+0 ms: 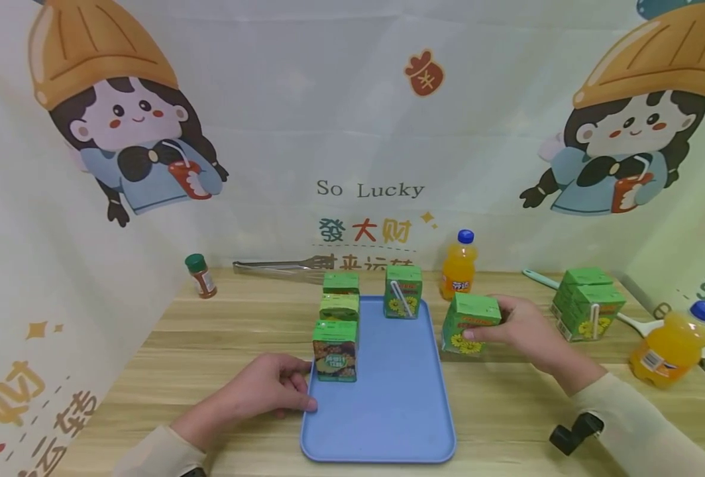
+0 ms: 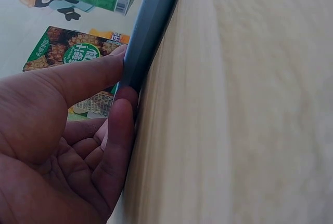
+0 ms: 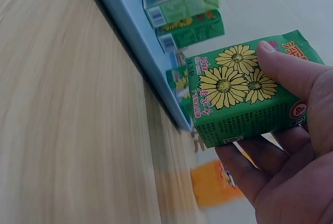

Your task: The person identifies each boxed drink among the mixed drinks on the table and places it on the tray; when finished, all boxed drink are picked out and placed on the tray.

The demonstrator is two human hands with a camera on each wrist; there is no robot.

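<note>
My right hand (image 1: pixel 528 334) grips a green drink carton (image 1: pixel 476 307) with yellow flowers printed on it, just right of the blue tray (image 1: pixel 391 404). In the right wrist view, the thumb presses one face of this carton (image 3: pixel 234 86) and the fingers lie beneath it. My left hand (image 1: pixel 266 387) pinches the tray's left rim, thumb on top, as the left wrist view shows along the tray edge (image 2: pixel 151 26). Along the tray's left side stand three cartons in a row, the front one (image 1: pixel 336 354) brown and green. A flowered carton (image 1: pixel 403 295) with a straw stands at its back right.
Two more green cartons (image 1: pixel 594 310) stand at the right, near a large orange drink bottle (image 1: pixel 668 348). A smaller orange bottle (image 1: pixel 460 268) is behind the tray. Metal tongs (image 1: pixel 281 266) and a green-capped spice jar (image 1: pixel 201 276) lie toward the back left. A printed cloth hangs behind.
</note>
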